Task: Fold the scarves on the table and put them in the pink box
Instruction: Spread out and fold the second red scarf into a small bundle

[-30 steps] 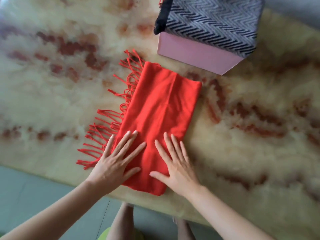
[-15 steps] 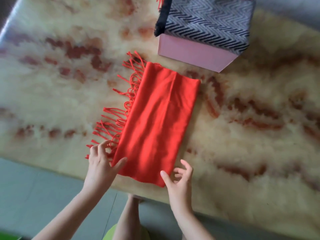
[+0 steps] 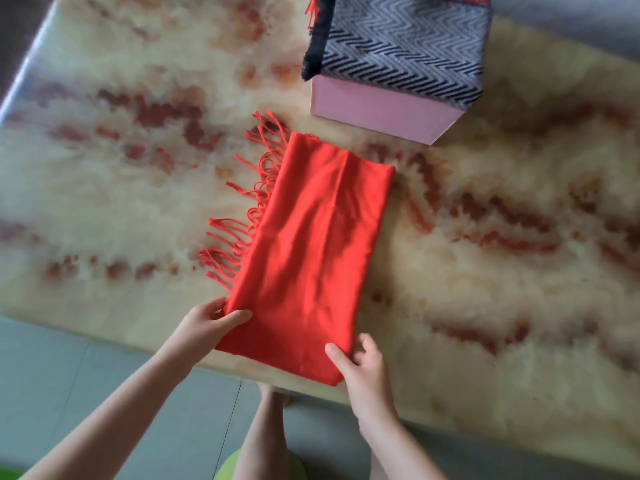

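Gripping the near end of the folded red fabric scarf [image 3: 318, 244] with both hands, that's the picture right now. My left hand [image 3: 204, 323] comes in from the lower left, forearm slanting up over the worktop's front edge. It pinches the near-left corner, thumb [image 3: 239, 316] flat on top of the cloth and the other fingers curled round the edge just below the fringe.

My right hand [image 3: 363, 372] reaches up from below with the wrist almost straight. It has the near-right corner, thumb pressed on the red cloth and fingers bent at the side edge. Whether they tuck underneath, I can't tell.

The scarf lies flat as a long rectangle on the glossy cream worktop with rust-brown mottling [image 3: 138, 174], running diagonally away from me. Its near end reaches the front edge, and its red tasselled fringe [image 3: 242, 220] spills out along the left side.

Its far end stops near the pink rectangular box [image 3: 377, 112], not touching it. A grey-and-black zigzag-patterned scarf [image 3: 401, 46] fills the top of that box and drapes over its rim.
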